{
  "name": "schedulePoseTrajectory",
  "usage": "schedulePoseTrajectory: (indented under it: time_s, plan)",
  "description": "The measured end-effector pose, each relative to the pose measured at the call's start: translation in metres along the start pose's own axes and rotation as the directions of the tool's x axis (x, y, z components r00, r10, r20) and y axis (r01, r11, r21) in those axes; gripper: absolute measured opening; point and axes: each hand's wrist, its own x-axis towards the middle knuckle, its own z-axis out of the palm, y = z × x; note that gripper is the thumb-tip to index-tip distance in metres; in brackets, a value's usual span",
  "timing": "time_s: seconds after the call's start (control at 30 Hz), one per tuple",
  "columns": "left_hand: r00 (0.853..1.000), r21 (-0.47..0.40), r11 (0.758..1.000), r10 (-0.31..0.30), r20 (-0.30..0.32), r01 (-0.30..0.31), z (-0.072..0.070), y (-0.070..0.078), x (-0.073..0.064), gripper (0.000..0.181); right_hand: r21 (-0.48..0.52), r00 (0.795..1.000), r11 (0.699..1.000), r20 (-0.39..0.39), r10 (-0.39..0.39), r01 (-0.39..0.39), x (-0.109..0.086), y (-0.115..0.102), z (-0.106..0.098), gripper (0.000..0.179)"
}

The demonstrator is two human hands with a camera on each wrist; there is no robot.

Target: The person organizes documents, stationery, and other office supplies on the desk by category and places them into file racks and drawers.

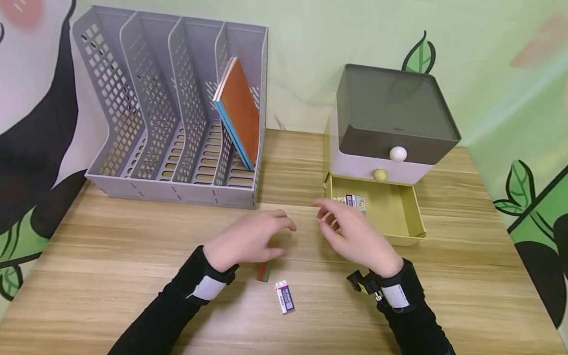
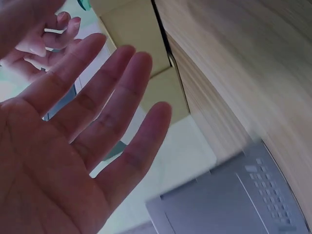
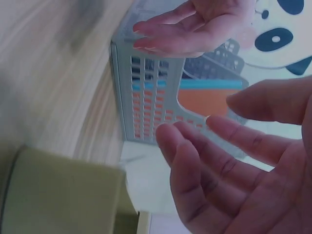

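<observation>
My left hand [image 1: 246,236] hovers above the table with nothing in it; its fingers look extended in the left wrist view. Partly under that hand in the head view lies a small red and green block-like piece [image 1: 264,272]. Nearer to me is an eraser [image 1: 285,297] in a white and dark blue sleeve. My right hand [image 1: 357,239], empty with loosely bent fingers, is over the left front of the pulled-out yellow drawer [image 1: 395,217]. Several small erasers or boxes [image 1: 350,200] lie inside the drawer, partly hidden by this hand.
A grey file rack [image 1: 168,190] stands at the back left, with orange and blue booklets [image 1: 239,111] leaning in its right slot. The drawer unit [image 1: 399,103] has a dark top drawer and a white one below, both pushed in. Behind is a printed wall.
</observation>
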Motion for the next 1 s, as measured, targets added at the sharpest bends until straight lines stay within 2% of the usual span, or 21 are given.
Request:
schedulePoseTrajectory:
  time_s: [0.27, 0.5, 0.63, 0.77, 1.0]
  plan:
    - [0.994, -0.018, 0.999, -0.041, 0.101, 0.043, 0.002, -0.014, -0.019, 0.061, 0.013, 0.991, 0.997, 0.110, -0.080, 0.079, -0.001, -0.008, 0.011, 0.036]
    - [0.969, -0.060, 0.990, -0.111, 0.223, 0.127, 0.009, -0.019, -0.031, 0.069, -0.008, 0.969, 0.994, 0.223, -0.104, 0.108, -0.004, -0.010, 0.019, 0.040]
    - [0.964, -0.040, 0.991, -0.112, 0.240, 0.125, 0.014, -0.017, -0.031, 0.067, -0.006, 0.959, 0.994, 0.265, -0.101, 0.107, -0.006, -0.010, 0.024, 0.040]
    - [0.965, -0.004, 0.996, -0.091, 0.246, 0.095, 0.020, -0.013, -0.030, 0.064, -0.007, 0.948, 0.995, 0.304, -0.092, 0.099, -0.009, -0.011, 0.026, 0.039]
    - [0.968, 0.049, 0.997, -0.077, 0.238, 0.067, 0.026, -0.010, -0.029, 0.053, -0.004, 0.941, 0.995, 0.325, -0.094, 0.101, -0.009, -0.012, 0.027, 0.036]
